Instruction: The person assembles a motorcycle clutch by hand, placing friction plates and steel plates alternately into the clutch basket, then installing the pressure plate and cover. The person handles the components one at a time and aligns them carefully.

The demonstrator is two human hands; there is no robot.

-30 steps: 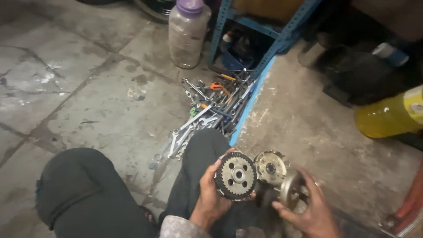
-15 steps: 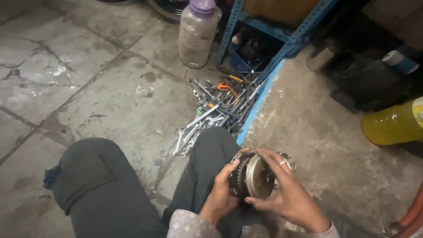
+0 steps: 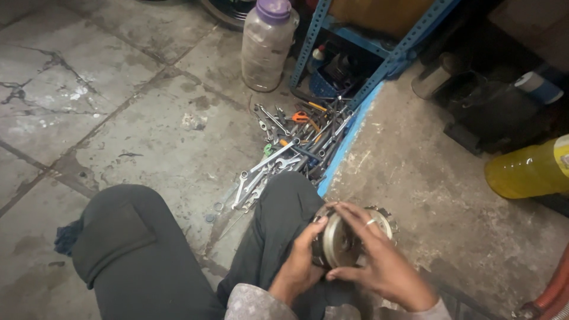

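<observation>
A round metal clutch-like assembly (image 3: 339, 242), made of a toothed disc and a shiny hub, sits over my right knee. My left hand (image 3: 299, 265) grips its left edge from below. My right hand (image 3: 378, 261) lies over the hub with fingers spread, a ring on one finger. A second toothed part (image 3: 384, 218) shows just behind my right hand on the concrete. The toothed disc is mostly hidden by the hub and my fingers.
A heap of wrenches and hand tools (image 3: 290, 154) lies on the floor ahead of my knees. A dusty plastic jar with a purple lid (image 3: 268, 44) stands by a blue metal rack (image 3: 355, 53). A yellow container (image 3: 527, 169) lies at right.
The toothed disc and the hub were held apart; my hands have brought them together into one stack. My right hand now covers the hub.
</observation>
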